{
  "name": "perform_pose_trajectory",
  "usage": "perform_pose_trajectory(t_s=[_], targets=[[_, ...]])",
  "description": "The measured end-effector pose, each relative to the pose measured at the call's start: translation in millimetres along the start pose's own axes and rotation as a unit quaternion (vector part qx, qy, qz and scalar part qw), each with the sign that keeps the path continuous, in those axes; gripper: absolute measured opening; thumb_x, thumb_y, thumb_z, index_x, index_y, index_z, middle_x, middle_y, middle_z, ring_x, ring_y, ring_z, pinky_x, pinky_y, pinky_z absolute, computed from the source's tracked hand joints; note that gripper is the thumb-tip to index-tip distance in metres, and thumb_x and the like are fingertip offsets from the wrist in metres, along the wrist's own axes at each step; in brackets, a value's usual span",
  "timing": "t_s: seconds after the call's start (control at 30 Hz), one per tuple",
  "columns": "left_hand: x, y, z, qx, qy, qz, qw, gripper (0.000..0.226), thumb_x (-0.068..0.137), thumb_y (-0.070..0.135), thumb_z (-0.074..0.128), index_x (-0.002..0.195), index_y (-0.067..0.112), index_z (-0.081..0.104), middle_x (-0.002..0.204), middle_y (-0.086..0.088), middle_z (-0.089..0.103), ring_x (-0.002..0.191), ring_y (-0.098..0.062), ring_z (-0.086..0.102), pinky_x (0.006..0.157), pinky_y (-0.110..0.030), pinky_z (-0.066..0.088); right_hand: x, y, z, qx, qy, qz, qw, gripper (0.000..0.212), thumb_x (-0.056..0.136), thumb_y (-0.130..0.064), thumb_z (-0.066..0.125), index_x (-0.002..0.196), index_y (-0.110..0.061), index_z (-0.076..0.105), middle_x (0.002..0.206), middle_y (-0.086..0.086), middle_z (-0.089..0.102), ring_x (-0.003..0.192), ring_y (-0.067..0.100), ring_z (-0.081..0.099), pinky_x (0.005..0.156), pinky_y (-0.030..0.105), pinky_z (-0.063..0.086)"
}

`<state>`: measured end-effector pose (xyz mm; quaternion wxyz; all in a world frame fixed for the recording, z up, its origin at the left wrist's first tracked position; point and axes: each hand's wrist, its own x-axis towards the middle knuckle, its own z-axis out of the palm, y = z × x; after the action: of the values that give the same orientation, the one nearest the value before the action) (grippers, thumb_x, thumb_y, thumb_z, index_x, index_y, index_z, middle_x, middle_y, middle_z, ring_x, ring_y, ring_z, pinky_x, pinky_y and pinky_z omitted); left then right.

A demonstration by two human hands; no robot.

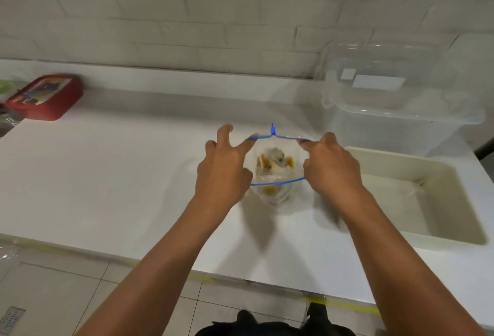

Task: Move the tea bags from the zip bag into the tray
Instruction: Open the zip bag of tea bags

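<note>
At centre of the tabletop (107,175), we hold one zip bag (275,175) open, left hand (222,172) and right hand (331,167) each in a pinching grip on its blue rim. Keep the mouth wide. One tray (454,228) waits at three o'clock; tea bags (275,162) inside are too blurred to count.
</note>
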<state>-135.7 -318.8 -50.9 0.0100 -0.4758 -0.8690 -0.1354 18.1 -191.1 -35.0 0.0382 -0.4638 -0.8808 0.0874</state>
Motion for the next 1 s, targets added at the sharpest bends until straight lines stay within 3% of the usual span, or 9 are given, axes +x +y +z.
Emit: perform_pose_trajectory(t_s=[0.07,0.3,0.5,0.73,0.8,0.87,0.93,1.0], targets=[[4,3,-6,0.015,-0.004,-0.004,1.000,0.079,0.080,0.021,0.069,0.146,0.047,0.032,0.152,-0.002,0.018,0.115,-0.030,0.043,0.060,-0.032,0.040,1,-2,-5,-0.011,-0.004,-0.005,1.000,0.055,0.092,-0.009,0.051,0.140,-0.034,0.046,0.120,0.010,0.039,0.104,0.038,0.058,0.074,0.037,0.041],[-9,1,34,0.060,-0.130,-0.032,0.989,0.085,0.078,0.036,0.071,0.148,0.048,0.025,0.152,-0.002,0.016,0.116,-0.030,0.043,0.064,-0.033,0.039,-10,4,34,-0.031,-0.153,-0.001,0.988,0.065,0.088,-0.018,0.055,0.147,-0.037,0.035,0.124,0.008,0.035,0.104,0.034,0.056,0.079,0.038,0.046],[-9,1,26,0.046,-0.105,-0.017,0.993,0.086,0.081,0.033,0.068,0.151,0.044,0.019,0.141,-0.001,0.027,0.109,-0.025,0.051,0.067,-0.032,0.038,-7,9,25,-0.016,-0.105,-0.015,0.994,0.060,0.087,-0.016,0.055,0.141,-0.036,0.038,0.112,0.004,0.043,0.105,0.033,0.059,0.074,0.034,0.042],[-9,-6,44,0.030,-0.134,-0.028,0.990,0.075,0.081,0.033,0.066,0.146,0.040,0.029,0.146,0.000,0.029,0.107,-0.026,0.056,0.069,-0.031,0.041,-3,6,47,-0.016,-0.133,-0.021,0.991,0.065,0.090,-0.018,0.054,0.148,-0.041,0.034,0.116,0.005,0.044,0.104,0.030,0.061,0.073,0.033,0.044],[-10,-6,48,0.015,-0.110,-0.019,0.994,0.072,0.084,0.034,0.063,0.147,0.039,0.027,0.147,0.001,0.030,0.108,-0.025,0.057,0.069,-0.032,0.043,-4,5,50,-0.002,-0.097,-0.044,0.994,0.062,0.091,-0.018,0.055,0.146,-0.041,0.038,0.116,0.005,0.039,0.104,0.029,0.057,0.076,0.035,0.048],[-9,-5,49,-0.012,-0.096,-0.012,0.995,0.070,0.086,0.035,0.062,0.147,0.034,0.029,0.144,0.003,0.033,0.105,-0.024,0.059,0.072,-0.034,0.048,-6,3,51,0.083,0.005,-0.089,0.993,0.054,0.091,-0.018,0.058,0.138,-0.041,0.050,0.124,0.002,0.035,0.109,0.024,0.049,0.082,0.033,0.048],[-6,-3,49,-0.049,-0.087,-0.009,0.995,0.069,0.085,0.034,0.064,0.145,0.029,0.031,0.141,0.003,0.038,0.102,-0.024,0.061,0.077,-0.036,0.052,-12,-4,47,0.222,0.152,-0.149,0.951,0.039,0.089,-0.008,0.060,0.119,-0.031,0.068,0.129,-0.001,0.041,0.107,0.016,0.048,0.082,0.023,0.045],[-3,-1,48,-0.071,-0.075,-0.006,0.995,0.069,0.085,0.032,0.066,0.146,0.026,0.033,0.141,0.003,0.040,0.105,-0.025,0.061,0.080,-0.037,0.052,-18,-13,45,0.303,0.223,-0.208,0.903,0.029,0.087,0.000,0.057,0.101,-0.018,0.075,0.118,0.000,0.054,0.100,0.013,0.056,0.081,0.016,0.043]])
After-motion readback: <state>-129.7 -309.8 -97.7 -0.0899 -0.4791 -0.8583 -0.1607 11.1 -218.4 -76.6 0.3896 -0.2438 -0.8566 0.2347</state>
